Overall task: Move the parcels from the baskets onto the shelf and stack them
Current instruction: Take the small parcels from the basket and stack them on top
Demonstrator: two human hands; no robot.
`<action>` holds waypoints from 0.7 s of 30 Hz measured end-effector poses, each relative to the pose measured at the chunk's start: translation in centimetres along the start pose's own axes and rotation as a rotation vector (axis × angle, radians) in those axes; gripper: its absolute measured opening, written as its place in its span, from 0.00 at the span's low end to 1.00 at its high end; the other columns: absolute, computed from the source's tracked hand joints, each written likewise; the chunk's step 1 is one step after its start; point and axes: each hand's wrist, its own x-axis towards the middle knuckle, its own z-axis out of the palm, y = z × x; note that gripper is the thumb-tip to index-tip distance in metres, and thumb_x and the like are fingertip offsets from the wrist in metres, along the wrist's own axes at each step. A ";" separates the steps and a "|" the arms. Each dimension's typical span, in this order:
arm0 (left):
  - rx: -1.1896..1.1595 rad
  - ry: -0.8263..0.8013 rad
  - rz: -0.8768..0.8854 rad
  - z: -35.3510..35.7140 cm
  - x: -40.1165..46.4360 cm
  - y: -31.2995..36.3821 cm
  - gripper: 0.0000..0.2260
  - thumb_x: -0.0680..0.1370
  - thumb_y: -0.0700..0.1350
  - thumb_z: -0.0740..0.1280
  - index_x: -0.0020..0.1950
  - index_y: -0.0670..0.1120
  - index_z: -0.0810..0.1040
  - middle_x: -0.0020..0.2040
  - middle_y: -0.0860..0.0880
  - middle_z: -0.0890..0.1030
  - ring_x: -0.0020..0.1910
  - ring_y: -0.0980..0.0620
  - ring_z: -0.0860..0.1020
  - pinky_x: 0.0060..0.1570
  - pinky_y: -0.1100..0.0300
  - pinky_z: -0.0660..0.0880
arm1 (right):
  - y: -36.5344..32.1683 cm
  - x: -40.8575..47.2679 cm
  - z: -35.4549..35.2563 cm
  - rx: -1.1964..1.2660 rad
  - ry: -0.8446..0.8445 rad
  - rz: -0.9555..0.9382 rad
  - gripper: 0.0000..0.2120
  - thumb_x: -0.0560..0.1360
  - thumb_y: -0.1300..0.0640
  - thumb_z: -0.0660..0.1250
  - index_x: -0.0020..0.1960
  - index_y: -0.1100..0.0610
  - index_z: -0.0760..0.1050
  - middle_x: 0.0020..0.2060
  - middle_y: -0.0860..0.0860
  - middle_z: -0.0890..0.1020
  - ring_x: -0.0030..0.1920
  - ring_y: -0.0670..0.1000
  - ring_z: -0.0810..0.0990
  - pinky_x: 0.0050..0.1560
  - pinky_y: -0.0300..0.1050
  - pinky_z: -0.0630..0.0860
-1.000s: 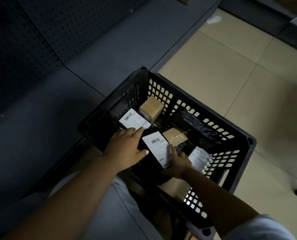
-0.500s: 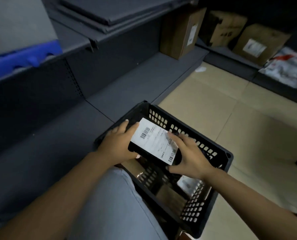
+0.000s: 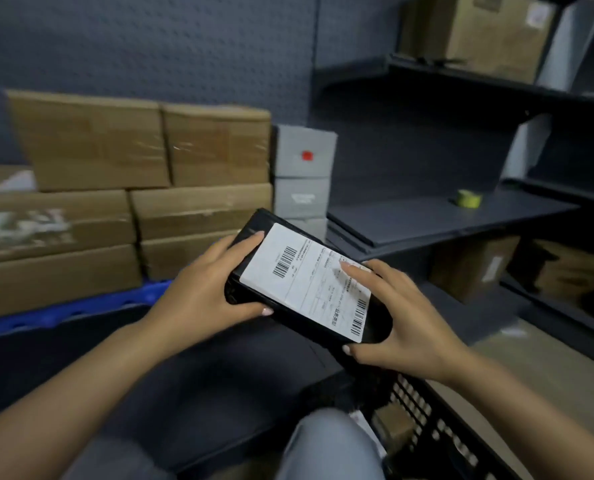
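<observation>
Lifted clear of the black basket, where both hands were reaching half a second and a second ago, the black parcel now hangs in the air in front of the shelf, above the basket's far left corner. Its white shipping label faces up, barcodes showing at the left middle and the near right corner, and the parcel runs slantwise from far left to near right.

Each grip is closed on the parcel. The left hand wraps the parcel's left end, fingers over the far edge beside the label and thumb under the near edge. The right hand clasps the near right end, with fingers lying across the label's right part and the thumb curled beneath the near corner. So the parcel lies between the two hands, held at both ends.

To the far left, brown cartons are stacked in rows on a blue pallet. Small grey boxes stand stacked just right of them. A yellow-green tape roll sits on the shelf at far right. Another small brown parcel shows inside the basket.
</observation>
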 end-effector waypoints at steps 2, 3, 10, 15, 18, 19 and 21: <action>0.047 0.107 -0.034 -4.2 -1.3 -0.8 0.46 0.61 0.58 0.80 0.74 0.62 0.60 0.69 0.66 0.60 0.65 0.69 0.62 0.58 0.79 0.58 | -2.8 3.4 -0.4 0.008 0.002 -0.107 0.46 0.60 0.38 0.71 0.71 0.28 0.49 0.65 0.25 0.50 0.66 0.30 0.51 0.62 0.21 0.49; 0.074 0.155 -0.044 -6.3 -2.1 -1.1 0.46 0.61 0.58 0.80 0.73 0.62 0.60 0.69 0.66 0.61 0.64 0.69 0.62 0.57 0.79 0.59 | -4.2 5.1 -0.6 0.011 -0.004 -0.155 0.46 0.60 0.38 0.71 0.71 0.29 0.50 0.65 0.25 0.50 0.67 0.30 0.52 0.62 0.22 0.50; 0.271 0.397 -0.121 -19.0 -8.5 -3.6 0.43 0.59 0.60 0.79 0.67 0.73 0.58 0.65 0.76 0.60 0.63 0.72 0.62 0.58 0.72 0.63 | -15.3 15.3 1.5 0.041 -0.023 -0.451 0.46 0.63 0.41 0.74 0.75 0.40 0.55 0.70 0.43 0.58 0.71 0.42 0.55 0.65 0.24 0.49; 0.295 0.504 -0.225 -25.5 -12.6 -6.8 0.43 0.58 0.64 0.76 0.70 0.69 0.61 0.67 0.66 0.68 0.66 0.64 0.67 0.61 0.60 0.67 | -22.9 21.0 3.5 0.057 -0.054 -0.605 0.45 0.65 0.42 0.74 0.76 0.43 0.54 0.74 0.48 0.56 0.74 0.48 0.51 0.71 0.36 0.50; 0.330 0.556 -0.251 -28.5 -14.3 -8.9 0.42 0.58 0.60 0.77 0.69 0.67 0.62 0.61 0.73 0.68 0.62 0.63 0.70 0.60 0.61 0.68 | -26.9 24.2 4.9 0.045 -0.095 -0.659 0.45 0.66 0.40 0.73 0.76 0.43 0.53 0.75 0.50 0.55 0.75 0.51 0.51 0.74 0.49 0.56; 0.347 0.573 -0.260 -29.2 -14.7 -9.5 0.41 0.59 0.58 0.76 0.68 0.67 0.62 0.60 0.73 0.68 0.61 0.63 0.70 0.60 0.62 0.67 | -28.0 25.2 5.4 0.032 -0.105 -0.672 0.45 0.66 0.40 0.72 0.76 0.43 0.53 0.75 0.50 0.54 0.75 0.51 0.51 0.74 0.50 0.56; 0.388 0.611 -0.280 -30.3 -15.4 -10.9 0.40 0.60 0.55 0.78 0.66 0.71 0.61 0.59 0.72 0.67 0.60 0.63 0.69 0.59 0.63 0.66 | -29.9 27.1 6.6 -0.005 -0.128 -0.698 0.44 0.67 0.39 0.71 0.76 0.44 0.52 0.76 0.50 0.53 0.75 0.52 0.50 0.74 0.52 0.56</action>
